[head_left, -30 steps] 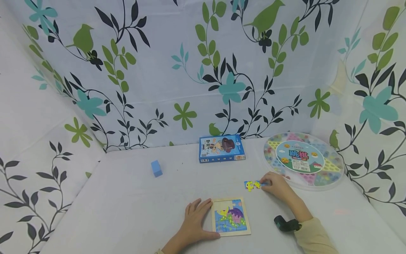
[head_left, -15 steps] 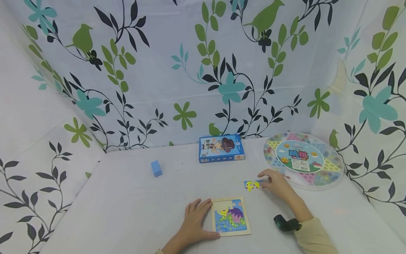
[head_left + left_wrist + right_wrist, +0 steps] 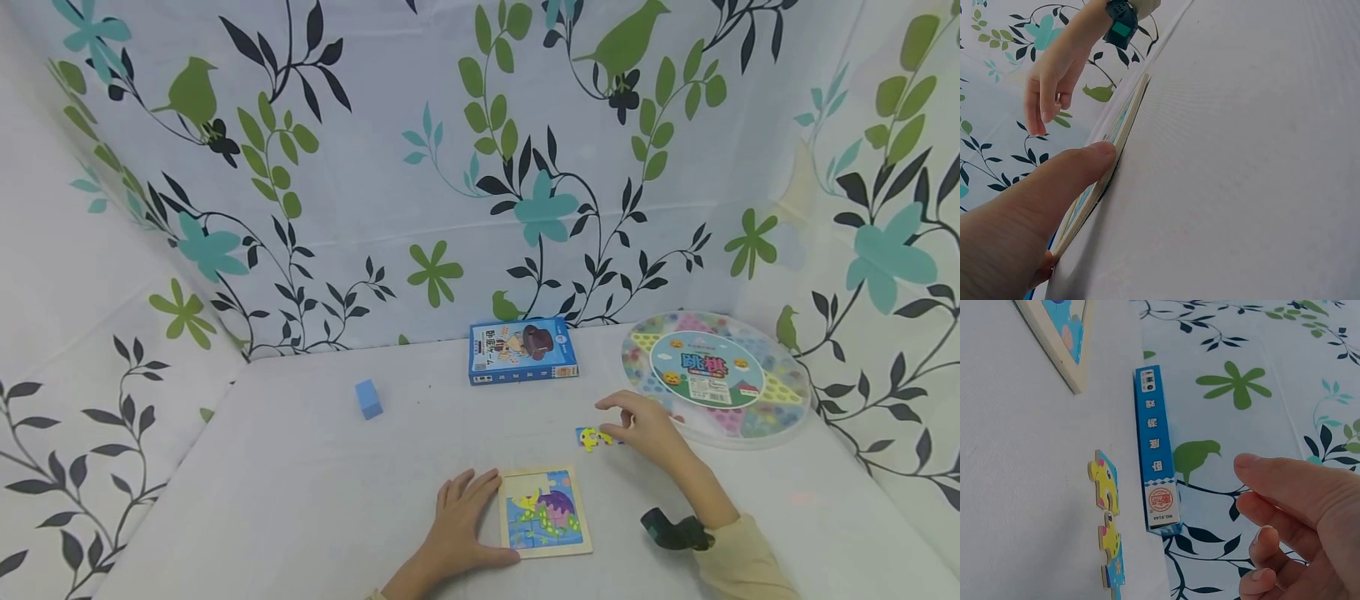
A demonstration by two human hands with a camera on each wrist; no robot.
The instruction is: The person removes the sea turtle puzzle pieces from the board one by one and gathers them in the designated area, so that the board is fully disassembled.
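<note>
A small jigsaw puzzle in a light wooden frame shows a purple-shelled turtle, with bare wood at its upper left. My left hand holds the frame's left side between thumb and index finger; in the left wrist view the thumb rests on its edge. Several loose puzzle pieces, yellow and blue, lie in a row beyond the frame. Above them hovers my right hand, thumb and index finger apart, holding nothing. It partly hides the pieces in the head view.
A blue game box lies at the back, against the patterned cloth. Right of it is a round Chinese checkers set, close behind the right hand. A blue block sits on the left part of the white table.
My right hand has let go of the loose pieces' right end, lifted, and shifted slightly left over them with its fingers spread apart. The left hand and the frame stay put.
</note>
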